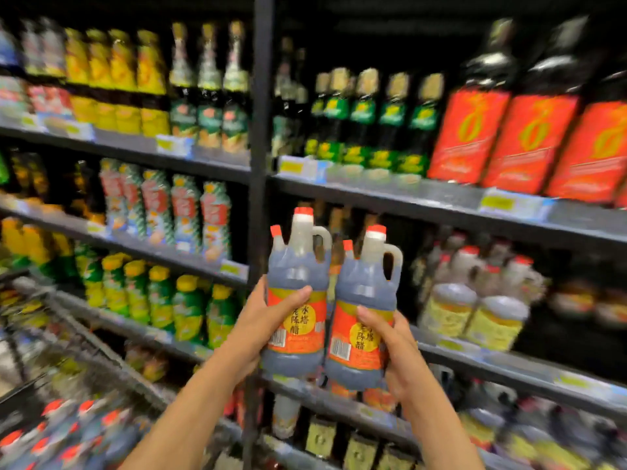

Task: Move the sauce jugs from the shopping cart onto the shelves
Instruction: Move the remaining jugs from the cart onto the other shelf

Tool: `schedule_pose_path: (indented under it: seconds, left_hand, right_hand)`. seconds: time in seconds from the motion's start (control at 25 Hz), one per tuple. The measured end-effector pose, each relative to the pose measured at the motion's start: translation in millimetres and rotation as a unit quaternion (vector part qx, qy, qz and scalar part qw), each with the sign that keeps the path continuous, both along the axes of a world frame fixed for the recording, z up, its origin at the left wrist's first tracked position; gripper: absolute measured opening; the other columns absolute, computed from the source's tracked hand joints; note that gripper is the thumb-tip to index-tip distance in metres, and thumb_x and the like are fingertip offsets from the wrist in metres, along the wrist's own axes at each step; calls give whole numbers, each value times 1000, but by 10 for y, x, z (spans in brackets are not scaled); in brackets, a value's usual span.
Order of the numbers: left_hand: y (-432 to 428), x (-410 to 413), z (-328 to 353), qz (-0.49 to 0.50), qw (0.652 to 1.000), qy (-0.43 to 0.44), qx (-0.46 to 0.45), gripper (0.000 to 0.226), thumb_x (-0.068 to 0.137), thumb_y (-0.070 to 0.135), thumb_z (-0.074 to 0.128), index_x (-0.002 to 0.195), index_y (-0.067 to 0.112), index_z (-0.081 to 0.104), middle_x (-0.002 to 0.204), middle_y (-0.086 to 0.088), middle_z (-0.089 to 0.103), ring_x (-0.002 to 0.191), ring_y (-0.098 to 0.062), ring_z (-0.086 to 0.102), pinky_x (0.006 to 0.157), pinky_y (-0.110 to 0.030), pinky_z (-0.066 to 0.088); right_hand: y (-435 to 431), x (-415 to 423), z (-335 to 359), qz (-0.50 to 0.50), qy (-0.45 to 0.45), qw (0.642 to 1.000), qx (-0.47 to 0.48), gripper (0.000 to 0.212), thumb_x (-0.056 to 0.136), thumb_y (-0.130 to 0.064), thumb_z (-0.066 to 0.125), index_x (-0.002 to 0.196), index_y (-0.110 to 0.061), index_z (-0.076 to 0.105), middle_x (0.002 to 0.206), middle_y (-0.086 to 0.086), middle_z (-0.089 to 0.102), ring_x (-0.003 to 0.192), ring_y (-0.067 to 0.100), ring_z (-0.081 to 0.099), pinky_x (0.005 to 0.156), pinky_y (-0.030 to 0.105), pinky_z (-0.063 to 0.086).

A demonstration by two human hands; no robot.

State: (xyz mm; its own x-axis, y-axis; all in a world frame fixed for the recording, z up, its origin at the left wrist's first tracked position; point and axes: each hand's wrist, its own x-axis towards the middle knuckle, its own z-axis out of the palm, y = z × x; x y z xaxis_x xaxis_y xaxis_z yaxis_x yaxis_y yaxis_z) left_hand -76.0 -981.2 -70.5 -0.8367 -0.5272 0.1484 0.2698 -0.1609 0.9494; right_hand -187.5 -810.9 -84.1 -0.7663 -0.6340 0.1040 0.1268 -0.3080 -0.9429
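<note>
I hold two dark sauce jugs upright in front of the shelves, side by side and nearly touching. Each has an orange-and-yellow label, a side handle and a red cap. My left hand (263,325) grips the left jug (298,266) around its label. My right hand (395,351) grips the right jug (365,283) low on its label. Both jugs are level with a dark gap on the third shelf (509,368). Several more red-capped jugs (68,435) lie in the shopping cart (101,361) at the bottom left.
A black upright post (261,130) divides the shelving right behind the left jug. Yellow-labelled jugs (475,300) stand on the shelf to the right. Red-labelled bottles (529,137) and green-labelled bottles (373,123) fill the shelf above. The view is blurred.
</note>
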Motion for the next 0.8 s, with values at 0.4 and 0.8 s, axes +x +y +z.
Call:
schedule_pose_path:
  seconds: [0.4, 0.8]
  left_hand:
    - [2094, -1085, 168, -159, 987, 8, -16, 79, 57, 38, 87, 126, 19, 55, 111, -13, 73, 99, -31, 72, 84, -47, 58]
    - [3628, -2078, 5, -229, 964, 13, -137, 71, 60, 36, 90, 120, 30, 54, 113, 3, 71, 98, -11, 71, 75, -29, 59]
  right_hand:
    - [2347, -515, 187, -135, 52, 989, -6, 58, 71, -15, 80, 125, -10, 60, 113, 15, 73, 101, 33, 72, 76, 41, 59]
    - [3959, -1037, -128, -313, 61, 948, 2, 84, 52, -29, 91, 129, -22, 57, 119, 9, 71, 104, 30, 71, 85, 52, 57]
